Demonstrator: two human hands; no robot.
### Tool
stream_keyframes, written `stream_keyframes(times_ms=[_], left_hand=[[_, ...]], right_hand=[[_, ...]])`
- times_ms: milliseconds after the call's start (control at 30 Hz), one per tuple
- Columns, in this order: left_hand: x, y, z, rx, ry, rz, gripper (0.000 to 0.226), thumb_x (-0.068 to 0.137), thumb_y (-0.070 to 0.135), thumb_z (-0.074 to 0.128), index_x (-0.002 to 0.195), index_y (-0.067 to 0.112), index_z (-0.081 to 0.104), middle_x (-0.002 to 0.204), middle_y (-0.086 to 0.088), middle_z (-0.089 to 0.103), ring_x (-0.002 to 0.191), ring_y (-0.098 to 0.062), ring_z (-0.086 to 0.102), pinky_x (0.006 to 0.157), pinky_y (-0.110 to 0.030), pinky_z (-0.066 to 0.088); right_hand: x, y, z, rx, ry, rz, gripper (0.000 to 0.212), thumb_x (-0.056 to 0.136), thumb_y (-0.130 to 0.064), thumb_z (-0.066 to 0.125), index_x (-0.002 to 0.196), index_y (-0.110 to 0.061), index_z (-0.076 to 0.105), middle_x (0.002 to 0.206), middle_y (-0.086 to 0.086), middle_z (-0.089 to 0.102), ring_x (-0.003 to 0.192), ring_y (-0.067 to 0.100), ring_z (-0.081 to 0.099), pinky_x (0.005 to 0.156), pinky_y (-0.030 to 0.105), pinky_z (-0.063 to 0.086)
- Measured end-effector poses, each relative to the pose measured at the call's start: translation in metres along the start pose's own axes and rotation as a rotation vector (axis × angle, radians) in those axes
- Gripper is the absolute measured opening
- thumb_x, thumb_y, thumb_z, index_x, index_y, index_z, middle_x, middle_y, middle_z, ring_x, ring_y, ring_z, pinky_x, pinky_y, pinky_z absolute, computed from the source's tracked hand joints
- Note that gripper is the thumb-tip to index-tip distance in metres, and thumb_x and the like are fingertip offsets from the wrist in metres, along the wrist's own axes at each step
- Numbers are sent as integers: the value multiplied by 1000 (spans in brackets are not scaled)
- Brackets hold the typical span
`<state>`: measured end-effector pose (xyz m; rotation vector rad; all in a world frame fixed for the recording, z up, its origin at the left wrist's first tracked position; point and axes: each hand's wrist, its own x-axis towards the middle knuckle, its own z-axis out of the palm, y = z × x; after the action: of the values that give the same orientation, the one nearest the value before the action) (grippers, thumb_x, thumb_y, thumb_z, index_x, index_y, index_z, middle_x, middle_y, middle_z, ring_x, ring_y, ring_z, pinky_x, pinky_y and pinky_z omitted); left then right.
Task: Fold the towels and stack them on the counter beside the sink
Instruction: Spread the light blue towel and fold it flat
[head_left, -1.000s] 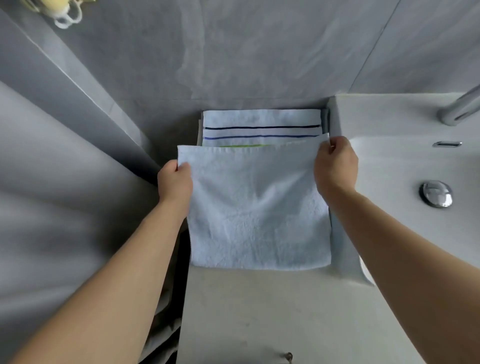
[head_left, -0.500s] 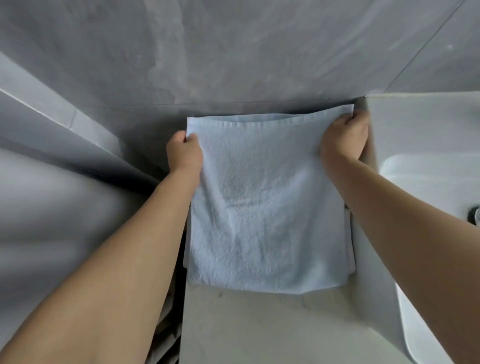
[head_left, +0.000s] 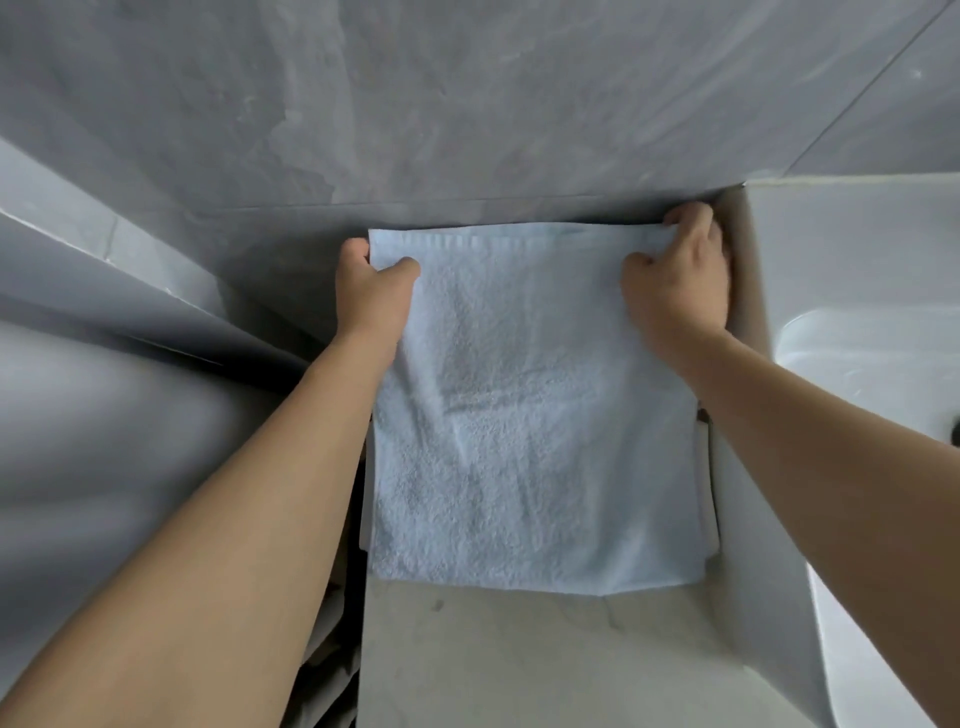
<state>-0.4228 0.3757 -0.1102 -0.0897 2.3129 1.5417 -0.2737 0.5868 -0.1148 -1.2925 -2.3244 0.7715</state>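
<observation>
A folded light blue towel (head_left: 530, 415) lies flat on the pale counter (head_left: 519, 654), its far edge against the grey wall. It covers a stack of other towels; only thin white edges of that stack (head_left: 707, 499) show at the right side. My left hand (head_left: 371, 291) pinches the towel's far left corner with thumb on top. My right hand (head_left: 680, 275) grips the far right corner, fingers curled over the edge, beside the sink's side wall.
The white sink (head_left: 857, 322) stands to the right, its basin dropping away at the frame edge. A grey tiled wall (head_left: 467, 104) rises behind. At left hangs a grey curtain or panel (head_left: 104, 364), with a dark gap beside the counter.
Both hands carried the blue towel away from me, over the striped towel stack, and laid it down; the stack is now covered. The view shifted left, so the sink drain left the frame.
</observation>
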Motion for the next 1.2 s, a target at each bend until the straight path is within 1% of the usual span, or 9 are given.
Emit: stream_keyframes(times_ms=[167, 333, 567, 700, 767, 867, 933, 1033, 1200], left_hand=[[8, -8, 6, 200, 31, 112, 15, 91, 22, 59, 82, 10, 57, 73, 0, 53, 59, -14, 44, 57, -28, 39], [12, -17, 7, 182, 114, 102, 27, 88, 16, 55, 67, 5, 42, 61, -1, 35, 60, -17, 29, 54, -30, 26], [11, -6, 24, -53, 259, -38, 30, 87, 14, 58, 62, 12, 40, 54, 3, 29, 57, -16, 22, 57, -29, 24], [4, 0, 27, -13, 327, -21, 17, 92, 15, 55, 74, 13, 54, 65, 7, 50, 58, -12, 43, 61, -26, 38], [-4, 4, 28, 72, 335, 57, 7, 91, 13, 54, 97, 14, 52, 80, 10, 55, 74, -15, 53, 73, -28, 42], [-16, 3, 27, 416, 412, 275, 41, 79, 23, 63, 116, 16, 50, 109, 2, 60, 100, -28, 57, 90, -38, 38], [-21, -4, 29, 733, 503, 583, 51, 71, 25, 64, 120, 16, 54, 118, -8, 58, 102, -33, 54, 86, -40, 33], [-21, -9, 39, 873, 235, 992, 29, 77, 11, 61, 105, 13, 62, 98, -9, 62, 84, -33, 56, 73, -42, 37], [-6, 8, 59, 1008, -126, 907, 21, 94, 8, 52, 111, 7, 64, 89, -12, 68, 79, -37, 62, 56, -38, 41]], right_hand=[[17, 9, -14, -423, -222, -273, 20, 93, -12, 47, 109, -1, 50, 108, 26, 59, 98, 46, 56, 69, 38, 34], [34, 3, -35, -760, -215, -819, 15, 65, 4, 68, 79, 2, 65, 79, 25, 60, 70, 43, 61, 65, 43, 46], [30, -11, -27, -1055, -308, -706, 30, 88, -12, 51, 116, -8, 62, 116, 14, 59, 108, 34, 57, 87, 37, 41], [26, -12, -23, -1061, -307, -633, 31, 89, -12, 49, 117, -7, 61, 117, 14, 58, 109, 33, 56, 88, 36, 40], [24, -12, -23, -1026, -316, -611, 31, 88, -12, 50, 116, -5, 61, 117, 15, 58, 108, 34, 55, 87, 37, 39], [20, -6, -25, -966, -236, -662, 27, 83, -12, 55, 106, 0, 65, 113, 19, 55, 105, 37, 52, 86, 42, 39], [16, -1, -25, -953, -149, -743, 27, 73, -10, 63, 95, 4, 68, 113, 22, 52, 102, 37, 49, 87, 44, 40], [3, 1, -20, -892, -79, -899, 26, 68, -11, 61, 91, 0, 66, 113, 20, 53, 94, 35, 48, 83, 45, 35], [-17, 5, 1, -836, -192, -832, 44, 66, -13, 69, 107, 5, 64, 112, 20, 59, 92, 36, 57, 78, 41, 47]])
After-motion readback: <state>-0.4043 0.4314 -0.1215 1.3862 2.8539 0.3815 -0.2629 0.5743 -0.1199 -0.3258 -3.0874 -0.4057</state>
